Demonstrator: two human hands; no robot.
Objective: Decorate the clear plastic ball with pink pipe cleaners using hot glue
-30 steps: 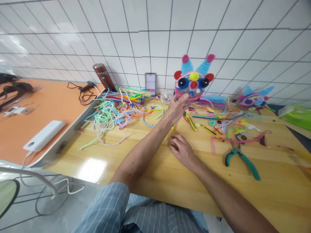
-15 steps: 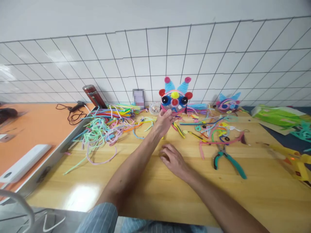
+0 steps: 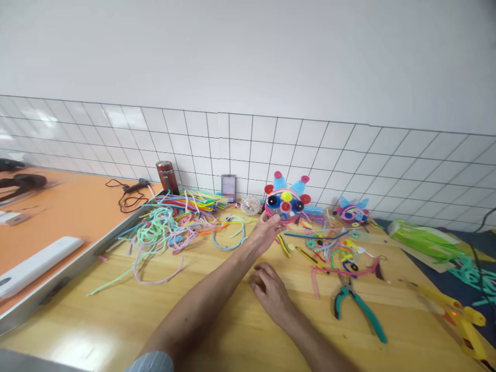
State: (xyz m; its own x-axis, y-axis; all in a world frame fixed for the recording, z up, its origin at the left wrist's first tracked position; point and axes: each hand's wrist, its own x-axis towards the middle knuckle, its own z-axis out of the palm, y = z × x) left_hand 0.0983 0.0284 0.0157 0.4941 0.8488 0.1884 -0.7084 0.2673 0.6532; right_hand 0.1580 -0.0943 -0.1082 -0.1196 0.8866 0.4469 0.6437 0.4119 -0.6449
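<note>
Raised above the table's far half is a colourful face figure [image 3: 285,205] with blue horns, pink tips, dark round eyes and a red nose. My left hand [image 3: 266,230] grips its lower edge. Below and a little to the right, my right hand [image 3: 271,292] hovers over or rests on the wood with curled, slightly parted fingers and nothing visible in them. A similar figure [image 3: 352,213] sits by the wall at the back right. Teal-handled pliers [image 3: 358,310] lie right of my right hand.
Tangled pipe cleaners [image 3: 158,227] cover the table's back left. A red thermos [image 3: 167,177] and clear ball [image 3: 250,205] stand near the wall. Loose coloured pieces lie at right, beside a yellow glue gun [image 3: 455,315] and green package [image 3: 426,240].
The view has tilted upward, so the table and items sit lower in the picture. My left hand still holds the figure, and my right hand keeps nearly the same pose.
</note>
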